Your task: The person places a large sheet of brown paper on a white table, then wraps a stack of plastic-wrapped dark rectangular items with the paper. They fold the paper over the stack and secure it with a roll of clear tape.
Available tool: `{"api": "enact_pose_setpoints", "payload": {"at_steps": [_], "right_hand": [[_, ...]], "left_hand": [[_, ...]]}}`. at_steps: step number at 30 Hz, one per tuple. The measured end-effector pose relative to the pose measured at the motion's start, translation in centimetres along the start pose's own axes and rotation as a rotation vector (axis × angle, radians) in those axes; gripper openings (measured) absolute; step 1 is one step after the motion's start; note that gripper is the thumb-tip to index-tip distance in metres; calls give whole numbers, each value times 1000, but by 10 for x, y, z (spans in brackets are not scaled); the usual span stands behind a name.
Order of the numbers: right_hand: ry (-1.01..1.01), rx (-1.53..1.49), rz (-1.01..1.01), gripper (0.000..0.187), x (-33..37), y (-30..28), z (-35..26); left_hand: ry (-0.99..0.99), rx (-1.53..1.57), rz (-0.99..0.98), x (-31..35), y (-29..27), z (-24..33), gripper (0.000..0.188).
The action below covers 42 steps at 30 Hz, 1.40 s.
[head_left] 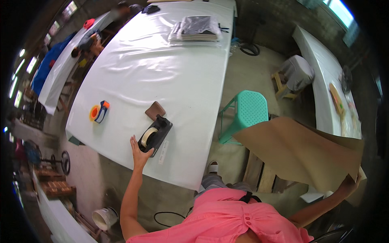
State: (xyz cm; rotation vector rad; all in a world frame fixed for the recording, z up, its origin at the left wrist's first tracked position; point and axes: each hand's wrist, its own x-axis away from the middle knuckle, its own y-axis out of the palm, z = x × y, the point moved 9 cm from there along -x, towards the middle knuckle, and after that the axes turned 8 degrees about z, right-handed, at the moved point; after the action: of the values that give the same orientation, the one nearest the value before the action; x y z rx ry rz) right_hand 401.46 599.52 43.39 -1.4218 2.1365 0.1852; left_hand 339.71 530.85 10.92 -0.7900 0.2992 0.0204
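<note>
Worn on head, left unit of a side-by-side fisheye pair. Looks down and forward over pink shirt (227, 216) at bottom edge. Sits high, just off near end of white desk (186, 77), faces along its length toward far end at top. Covers left grip (141, 154) left of centre, right grip (351, 185) at lower right, floor (261, 67) both sides. Bows straight edges near rim. Upright, unmirrored.

Pink blouse (227, 214) with round buttons (248, 218), black strap (247, 197), grey legwear (211, 182).
</note>
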Motion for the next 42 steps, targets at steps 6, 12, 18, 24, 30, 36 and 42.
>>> {"api": "enact_pose_setpoints", "payload": {"at_steps": [6,12,18,24,30,36,42], "right_hand": [[-23,-444,-290,34,-70,95,31],[19,-408,-275,43,-51,189,-23],[333,-706,-366,47,-50,259,-19],[433,-893,-344,40,-61,339,-7],[301,-854,-271,29,-68,419,-38],[273,-864,-206,22,-69,506,-34],[275,-862,-259,20,-55,554,-63]], "left_hand": [[91,219,-82,0,-2,9,119],[80,58,-179,4,-7,24,125],[-103,106,-20,49,4,26,113],[-316,191,135,58,23,43,105],[-430,-27,396,73,45,91,103],[-671,-78,532,79,64,93,99],[-766,125,620,72,90,121,88]]}}
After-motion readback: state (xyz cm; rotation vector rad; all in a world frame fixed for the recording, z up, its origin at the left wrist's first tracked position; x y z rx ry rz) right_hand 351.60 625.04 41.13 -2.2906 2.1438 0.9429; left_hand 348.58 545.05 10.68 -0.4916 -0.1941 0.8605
